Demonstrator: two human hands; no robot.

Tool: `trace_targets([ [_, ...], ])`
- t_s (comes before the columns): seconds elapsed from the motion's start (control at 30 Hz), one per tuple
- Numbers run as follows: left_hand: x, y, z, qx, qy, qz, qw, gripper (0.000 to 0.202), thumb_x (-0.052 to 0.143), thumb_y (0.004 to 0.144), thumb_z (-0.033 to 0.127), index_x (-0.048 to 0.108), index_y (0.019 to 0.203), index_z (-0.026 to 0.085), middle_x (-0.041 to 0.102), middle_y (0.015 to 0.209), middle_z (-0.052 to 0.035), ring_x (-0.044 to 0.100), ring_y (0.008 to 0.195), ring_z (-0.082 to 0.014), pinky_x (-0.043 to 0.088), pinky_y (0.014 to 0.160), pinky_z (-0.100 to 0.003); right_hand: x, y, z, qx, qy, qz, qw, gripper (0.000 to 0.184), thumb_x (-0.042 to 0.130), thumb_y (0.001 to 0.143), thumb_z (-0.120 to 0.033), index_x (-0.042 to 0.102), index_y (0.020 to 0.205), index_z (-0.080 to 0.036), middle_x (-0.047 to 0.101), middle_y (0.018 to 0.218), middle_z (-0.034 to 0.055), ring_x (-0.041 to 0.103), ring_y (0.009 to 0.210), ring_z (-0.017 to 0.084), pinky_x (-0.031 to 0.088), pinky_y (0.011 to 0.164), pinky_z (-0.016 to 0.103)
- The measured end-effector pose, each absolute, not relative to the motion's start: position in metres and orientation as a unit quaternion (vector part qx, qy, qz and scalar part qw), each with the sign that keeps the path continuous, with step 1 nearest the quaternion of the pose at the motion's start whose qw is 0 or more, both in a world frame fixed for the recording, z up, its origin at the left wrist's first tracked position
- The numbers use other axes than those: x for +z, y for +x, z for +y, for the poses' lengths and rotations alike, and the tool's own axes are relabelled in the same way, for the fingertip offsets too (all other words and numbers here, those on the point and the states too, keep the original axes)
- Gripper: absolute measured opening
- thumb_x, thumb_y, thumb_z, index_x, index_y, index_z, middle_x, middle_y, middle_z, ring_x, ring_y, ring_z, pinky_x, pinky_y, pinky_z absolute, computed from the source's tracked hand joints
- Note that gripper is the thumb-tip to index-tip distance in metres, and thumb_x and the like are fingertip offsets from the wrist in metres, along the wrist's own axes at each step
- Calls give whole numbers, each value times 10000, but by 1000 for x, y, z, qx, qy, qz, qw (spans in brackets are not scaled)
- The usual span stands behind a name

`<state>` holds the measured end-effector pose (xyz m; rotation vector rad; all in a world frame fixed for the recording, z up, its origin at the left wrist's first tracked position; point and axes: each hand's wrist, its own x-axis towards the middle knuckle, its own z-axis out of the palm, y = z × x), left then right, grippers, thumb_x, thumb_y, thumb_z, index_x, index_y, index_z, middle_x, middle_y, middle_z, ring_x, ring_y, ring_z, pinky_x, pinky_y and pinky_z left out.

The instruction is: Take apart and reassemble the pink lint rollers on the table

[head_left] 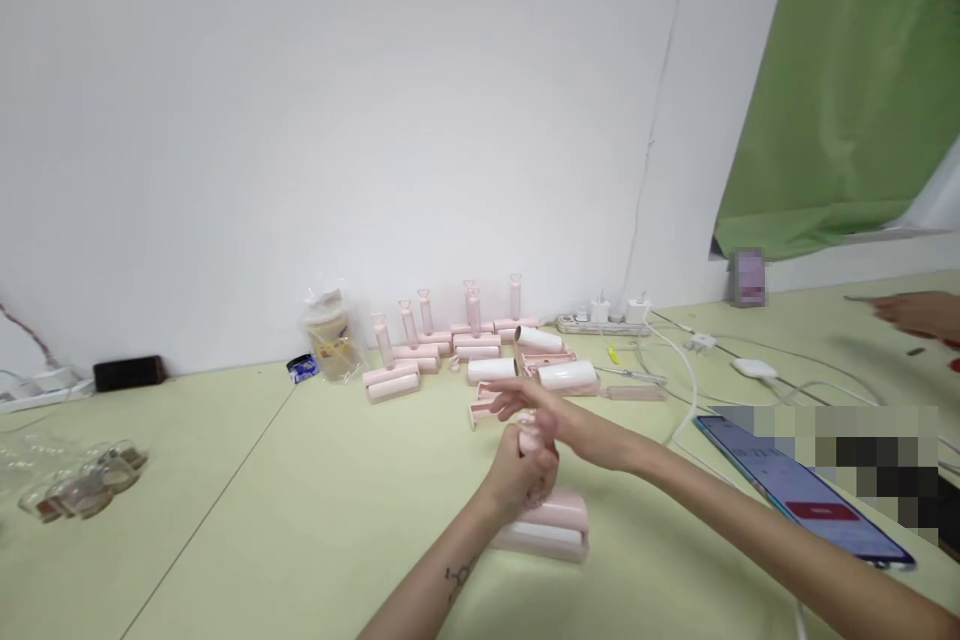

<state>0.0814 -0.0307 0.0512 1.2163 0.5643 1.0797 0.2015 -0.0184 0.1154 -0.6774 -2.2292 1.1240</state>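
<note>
My left hand (519, 470) is wrapped round the upright pink handle (529, 434) of what looks like a lint roller. Below that fist, on the table, lies its pink and white roller head (551, 525); the joint between them is hidden. My right hand (559, 420) reaches over the top of the handle, palm down with fingers stretched out, seeming to touch it. Just behind my hands are loose white rolls (568, 377) and a pink frame part (484, 404). Farther back stand several similar pink lint rollers (392, 381) with handles up.
A bagged cup (332, 340) and blue wrapper (303, 369) stand by the wall. On the right are a power strip (592, 325), cables, a screwdriver-like tool (634, 375) and a phone (810, 495). Another person's hand (919, 313) is at far right. Clear plastic pieces (86, 485) lie left.
</note>
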Motion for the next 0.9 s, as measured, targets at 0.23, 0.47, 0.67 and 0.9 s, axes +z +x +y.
trace_targets([
  [0.23,51,-10,-24,558,524,330,551,500,637,667,509,322,442,193,252,281,123,175,238,-12,149,256,-155,111,235,-10,301,-339,-833,317,302,438,884,-376,442,1159,-252,502,1190,76,512,1069,204,420,897,386],
  [0.47,50,-77,48,595,515,405,464,217,485,869,318,558,944,127,595,817,-7,568,613,-94,489,539,-243,85,212,52,121,-369,-880,274,116,485,852,-200,586,898,-166,576,958,64,557,907,190,467,787,351],
  [0.67,46,-82,82,582,530,447,424,273,504,857,310,524,1075,148,574,1043,-61,587,851,-172,506,716,-359,71,175,104,46,-395,-890,222,240,510,872,-280,541,1075,-156,551,1114,68,555,955,197,463,804,407],
  [0.9,42,-89,95,555,583,466,366,278,502,857,312,520,1083,150,572,1051,-63,586,859,-175,505,722,-364,68,118,146,44,-393,-911,118,286,509,873,-288,513,1130,-162,537,1144,76,560,956,203,474,795,409],
])
